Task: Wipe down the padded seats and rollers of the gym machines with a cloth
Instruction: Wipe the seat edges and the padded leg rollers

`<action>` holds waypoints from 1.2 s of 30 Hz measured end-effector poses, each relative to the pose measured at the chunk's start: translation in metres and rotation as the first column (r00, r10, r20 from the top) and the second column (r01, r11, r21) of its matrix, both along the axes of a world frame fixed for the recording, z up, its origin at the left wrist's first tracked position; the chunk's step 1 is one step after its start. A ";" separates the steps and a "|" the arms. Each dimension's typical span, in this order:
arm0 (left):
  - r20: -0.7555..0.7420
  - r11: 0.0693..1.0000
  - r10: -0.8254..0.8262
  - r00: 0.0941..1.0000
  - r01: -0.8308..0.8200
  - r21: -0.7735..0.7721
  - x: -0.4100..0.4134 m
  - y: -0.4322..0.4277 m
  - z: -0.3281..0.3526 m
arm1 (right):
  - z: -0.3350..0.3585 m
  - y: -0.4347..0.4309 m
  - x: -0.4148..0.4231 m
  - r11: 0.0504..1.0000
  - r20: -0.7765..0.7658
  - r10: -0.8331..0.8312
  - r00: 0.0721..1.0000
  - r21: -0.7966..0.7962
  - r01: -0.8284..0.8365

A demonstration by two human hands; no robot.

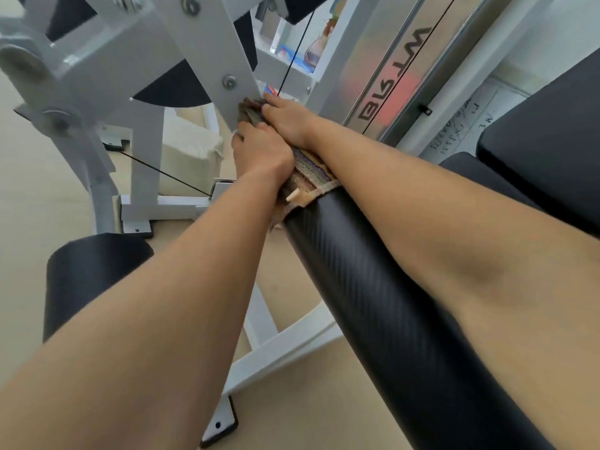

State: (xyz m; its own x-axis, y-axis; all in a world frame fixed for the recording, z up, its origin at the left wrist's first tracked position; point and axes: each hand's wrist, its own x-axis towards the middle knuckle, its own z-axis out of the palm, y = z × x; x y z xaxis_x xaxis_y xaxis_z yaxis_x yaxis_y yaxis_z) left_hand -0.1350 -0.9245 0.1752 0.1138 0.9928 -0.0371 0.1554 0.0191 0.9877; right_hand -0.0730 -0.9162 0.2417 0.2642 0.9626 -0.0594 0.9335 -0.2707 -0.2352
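Gripping one cloth wrapped round the far end of the long roller.
Side by side, left hand and right hand, fingers curled over it; two rollers counted, second roller lower left.

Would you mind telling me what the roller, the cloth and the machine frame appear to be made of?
The roller looks like foam padding under black vinyl: fine woven-look emboss, dull sheen. The cloth is a woven textile, perhaps cotton, with coloured stripes and a stitched beige hem. The frame looks like steel painted glossy pale grey, joined with bolts and washers.
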 end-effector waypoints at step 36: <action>0.127 0.674 -0.443 0.887 0.423 -0.605 -0.316 -0.421 0.216 | 0.125 -0.464 -0.227 0.750 -0.578 -0.660 0.479 -0.472 0.464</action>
State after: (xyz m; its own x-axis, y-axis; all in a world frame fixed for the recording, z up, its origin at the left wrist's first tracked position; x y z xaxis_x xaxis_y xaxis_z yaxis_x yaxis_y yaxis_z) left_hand -0.4507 -1.3459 0.3910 0.5146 0.5971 -0.6154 0.3262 0.5274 0.7845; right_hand -0.2998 -1.3802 0.3667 0.5290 0.5496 -0.6466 0.1465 -0.8096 -0.5684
